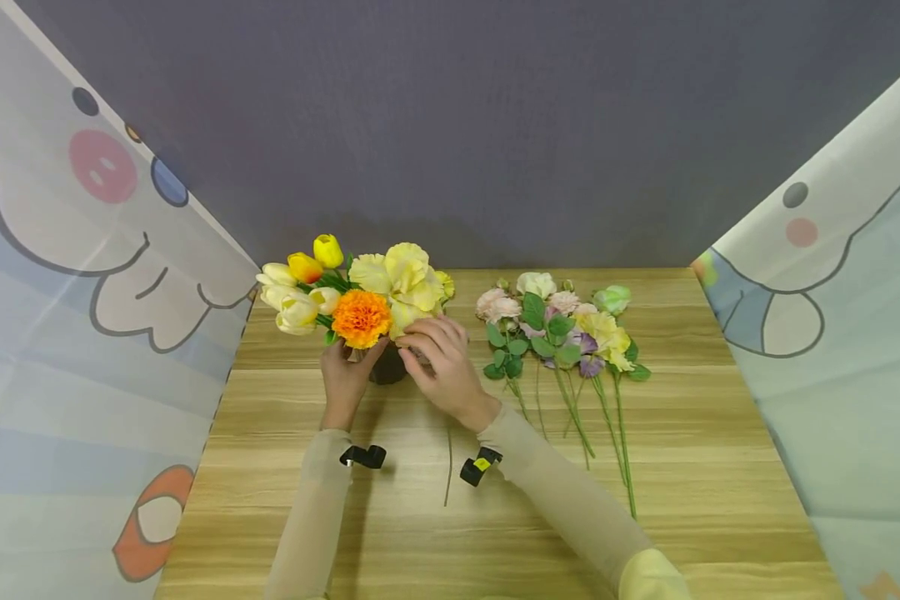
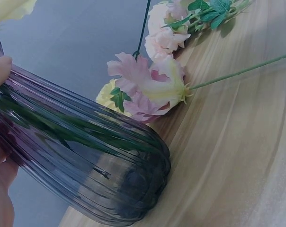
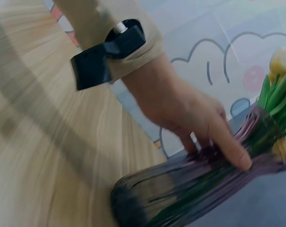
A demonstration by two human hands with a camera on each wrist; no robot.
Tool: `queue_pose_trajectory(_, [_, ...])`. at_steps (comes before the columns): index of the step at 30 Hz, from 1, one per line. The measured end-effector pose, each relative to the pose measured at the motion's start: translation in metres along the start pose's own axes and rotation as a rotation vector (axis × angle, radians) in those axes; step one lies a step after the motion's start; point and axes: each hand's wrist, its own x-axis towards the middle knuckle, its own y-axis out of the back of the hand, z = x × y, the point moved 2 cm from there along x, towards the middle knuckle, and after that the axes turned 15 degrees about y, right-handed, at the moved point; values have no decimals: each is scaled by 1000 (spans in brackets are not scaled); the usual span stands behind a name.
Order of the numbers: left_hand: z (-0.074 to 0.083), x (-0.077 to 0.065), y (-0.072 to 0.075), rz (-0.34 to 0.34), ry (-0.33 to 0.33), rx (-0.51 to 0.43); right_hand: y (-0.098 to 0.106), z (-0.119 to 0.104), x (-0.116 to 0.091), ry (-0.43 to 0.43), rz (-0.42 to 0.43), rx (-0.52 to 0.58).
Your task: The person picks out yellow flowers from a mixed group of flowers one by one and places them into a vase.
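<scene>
A ribbed, purple-grey translucent glass vase [image 2: 86,142] stands on the wooden table, green stems inside it. White, yellow and orange-red tulips [image 1: 297,310], an orange carnation [image 1: 362,318] and large pale yellow blooms [image 1: 403,279] fill its top. My left hand [image 1: 342,379] grips the vase just below its neck, as the right wrist view shows, with the thumb [image 3: 235,153] along the glass. Beside the yellow blooms, my right hand [image 1: 446,367] has its fingers extended at the lower petals. The petals partly hide its fingertips.
Right of the vase lies a spread of loose artificial flowers, with pale pink blooms [image 1: 498,307], a white bloom [image 1: 536,284], and a yellow bloom [image 1: 606,337]. Their green stems [image 1: 621,442] point towards me. A pink-and-cream flower [image 2: 152,90] lies close to the vase. Printed curtains [image 1: 832,317] flank the table.
</scene>
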Motion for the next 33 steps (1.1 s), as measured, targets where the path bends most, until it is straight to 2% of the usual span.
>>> queue_pose_trajectory(3, [1, 0, -1, 7, 18, 9, 1, 5, -12, -30, 19, 46])
queue_pose_trajectory(5, [12, -4, 0, 9, 23, 8, 0, 9, -20, -80, 5, 72])
queue_pose_trajectory(10, [37, -13, 2, -4, -2, -33, -6, 23, -46, -282, -58, 109])
queue_pose_trajectory(13, [37, -13, 1, -8, -14, -53, -9, 32, -62, -420, -87, 142])
queue_pose_trajectory(16, [36, -13, 1, -7, -8, -58, -12, 39, -73, -520, -99, 176])
queue_pose_trajectory(27, [35, -12, 0, 9, -26, -57, -15, 51, -93, -756, -145, 234])
queue_pose_trajectory(33, [35, -13, 0, 2, -21, -63, -14, 53, -101, -842, -188, 219])
